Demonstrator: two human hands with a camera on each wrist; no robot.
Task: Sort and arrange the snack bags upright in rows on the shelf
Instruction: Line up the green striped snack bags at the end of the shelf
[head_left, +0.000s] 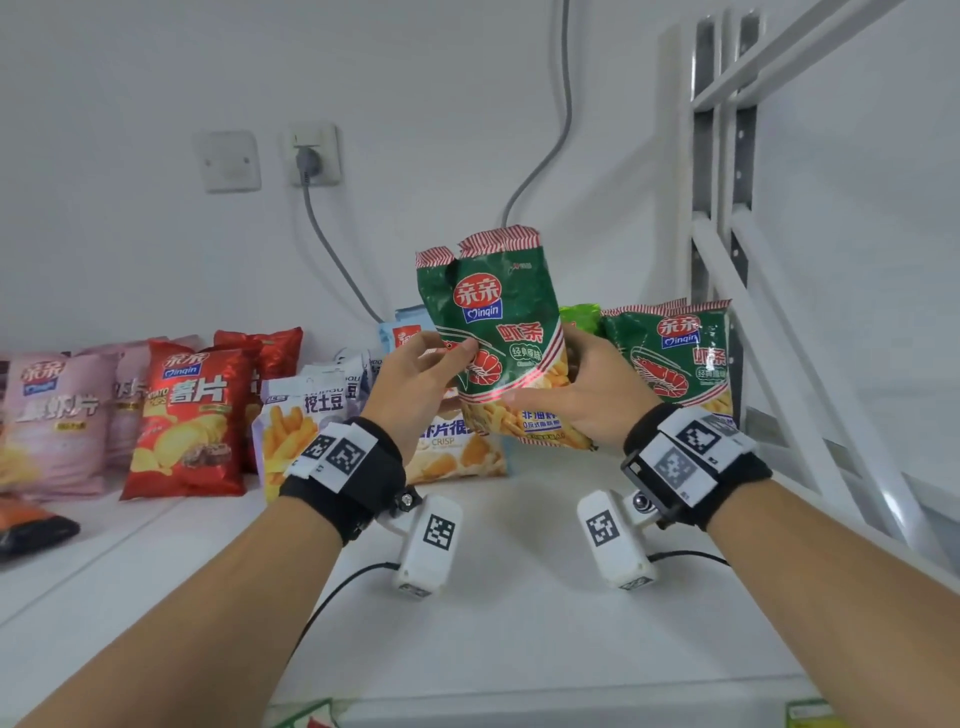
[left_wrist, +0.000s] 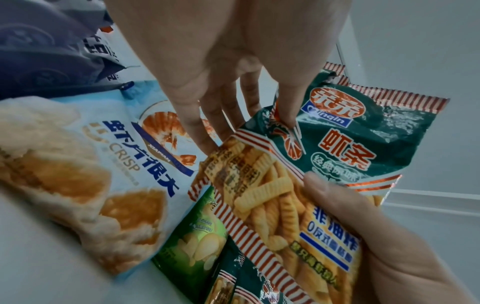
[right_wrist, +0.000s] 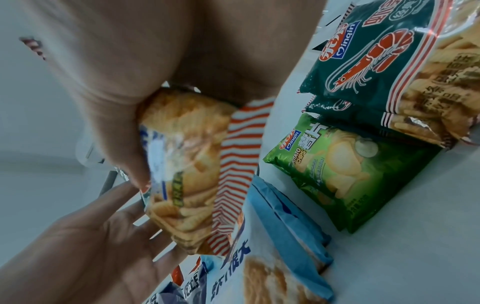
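Note:
A dark green shrimp-stick bag (head_left: 498, 322) with red-striped edges is held upright in the air above the white shelf (head_left: 519, 597), in front of the row. My left hand (head_left: 441, 364) pinches its left edge, thumb on the front and fingers behind. My right hand (head_left: 576, 384) grips its lower right part, thumb across the front. In the left wrist view my left hand (left_wrist: 246, 131) pinches the held bag (left_wrist: 337, 144). In the right wrist view my right hand (right_wrist: 124, 144) squeezes the bag's bottom (right_wrist: 187, 174). A matching green shrimp bag (head_left: 675, 358) stands at the right end.
Along the back wall stand pink bags (head_left: 57, 415), red chip bags (head_left: 192, 421), white fries bags (head_left: 306, 421) and a light blue crisp bag (head_left: 457, 452). A lime green chip bag (head_left: 582, 317) stands behind the held one. A white metal frame (head_left: 727, 260) bounds the right side.

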